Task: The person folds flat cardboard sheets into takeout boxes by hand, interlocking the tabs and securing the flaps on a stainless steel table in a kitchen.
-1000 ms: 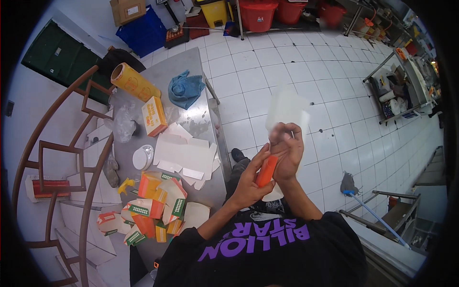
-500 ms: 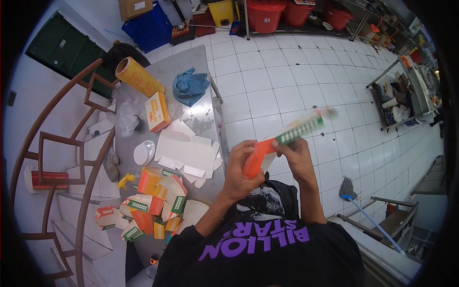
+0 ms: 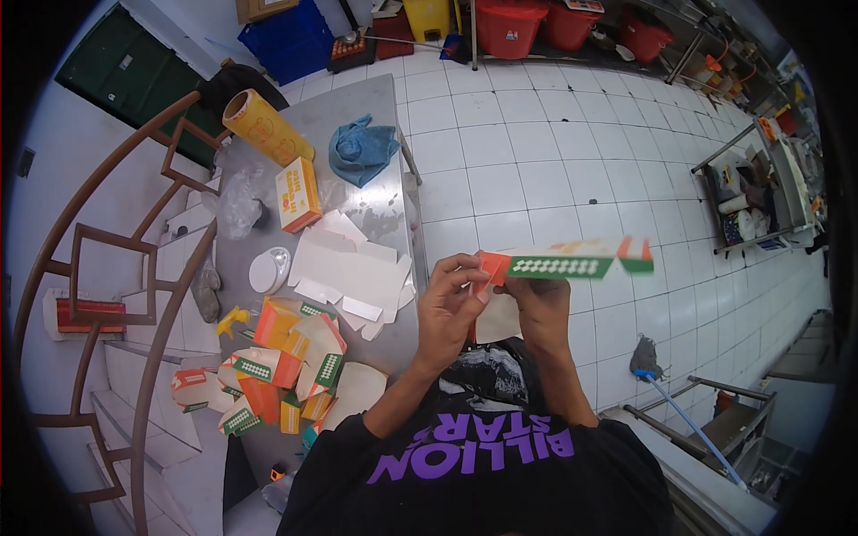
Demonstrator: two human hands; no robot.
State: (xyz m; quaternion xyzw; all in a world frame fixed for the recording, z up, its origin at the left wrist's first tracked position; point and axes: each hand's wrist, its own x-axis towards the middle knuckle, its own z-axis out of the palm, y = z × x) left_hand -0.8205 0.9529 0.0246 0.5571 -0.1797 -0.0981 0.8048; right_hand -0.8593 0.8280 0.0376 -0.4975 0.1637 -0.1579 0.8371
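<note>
Both hands hold an orange, green and white cardboard food box (image 3: 559,266), partly folded, in front of my chest. My left hand (image 3: 450,308) pinches its orange end between thumb and fingers. Under the green printed side, my right hand (image 3: 539,308) grips the box, its fingers partly hidden by the card. The far flap sticks out to the right and is blurred. On the table to my left lies a pile of similar folded boxes (image 3: 277,362). Flat white cardboard blanks (image 3: 353,272) lie beyond the pile.
The metal table (image 3: 371,214) also bears a blue cloth (image 3: 362,150), a yellow roll (image 3: 266,127), a yellow-orange carton (image 3: 298,194), a round white scale (image 3: 269,269) and a plastic bag (image 3: 239,201). A brown metal railing (image 3: 165,357) stands left. A mop (image 3: 647,357) rests on the tiled floor.
The box has turned from slanting up to the right to nearly level, its green side now facing me. My left hand has shifted slightly and still grips the orange end.
</note>
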